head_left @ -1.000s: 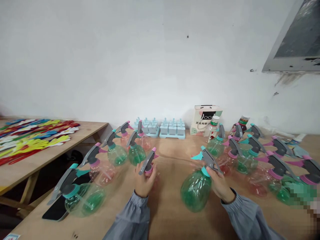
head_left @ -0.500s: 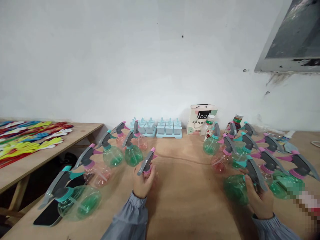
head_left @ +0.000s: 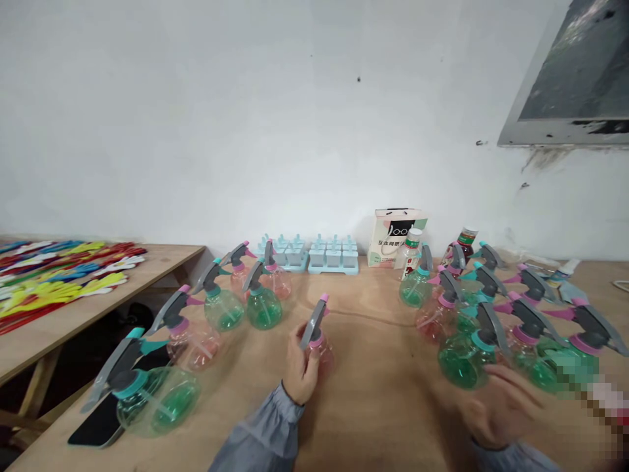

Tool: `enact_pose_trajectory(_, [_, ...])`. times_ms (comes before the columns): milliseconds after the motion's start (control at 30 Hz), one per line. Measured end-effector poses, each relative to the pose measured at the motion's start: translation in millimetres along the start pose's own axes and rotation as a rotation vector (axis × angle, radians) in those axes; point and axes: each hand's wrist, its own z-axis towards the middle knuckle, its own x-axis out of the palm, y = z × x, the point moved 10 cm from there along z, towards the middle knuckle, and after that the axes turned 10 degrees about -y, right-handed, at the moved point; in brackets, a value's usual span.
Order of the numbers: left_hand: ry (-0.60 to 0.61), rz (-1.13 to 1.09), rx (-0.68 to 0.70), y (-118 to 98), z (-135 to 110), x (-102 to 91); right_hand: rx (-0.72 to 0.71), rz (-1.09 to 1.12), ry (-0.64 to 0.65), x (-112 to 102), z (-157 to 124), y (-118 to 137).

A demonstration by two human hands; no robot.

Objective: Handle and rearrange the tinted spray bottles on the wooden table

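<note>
My left hand [head_left: 301, 368] is wrapped round a pink spray bottle [head_left: 318, 342] with a grey trigger and pink nozzle, standing near the middle of the wooden table [head_left: 373, 387]. My right hand [head_left: 498, 405] hovers just in front of a green spray bottle [head_left: 466, 357] with a teal collar, which stands on the table at the edge of the right-hand group. That hand is blurred, its fingers look apart and nothing is in it.
Several green and pink spray bottles stand at the right [head_left: 531, 321] and at the left [head_left: 221, 308]. A black phone [head_left: 98, 426] lies under a bottle at the left edge. Blue ice-pop moulds [head_left: 314, 252], a carton [head_left: 396, 236] and small bottles line the wall. Coloured hand clappers [head_left: 59, 275] cover a side table.
My right hand set the green bottle down among the right-hand group and came off it. My left hand slid the pink bottle a little to the right.
</note>
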Motion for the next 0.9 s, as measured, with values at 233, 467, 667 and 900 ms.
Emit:
enact_pose_trajectory(233, [0.283, -0.053, 0.182, -43.2, -34.5, 45.5, -0.232, -0.006, 0.309, 147.3, -30.6, 58.9])
enact_pose_trajectory(467, [0.258, 0.028, 0.369, -58.2, -28.0, 37.2, -0.086, 0.073, 0.355, 186.3, 0.2, 54.0])
enact_pose_trajectory(667, [-0.556, 0.35, 0.17, 6.8, 50.1, -73.7, 0.314, 0.364, 0.416, 197.7, 24.6, 36.9])
enact_pose_trajectory(900, [-0.303, 0.613, -0.207, 96.1, 76.5, -67.3, 0.583, 0.714, 0.659, 225.4, 9.0, 45.4])
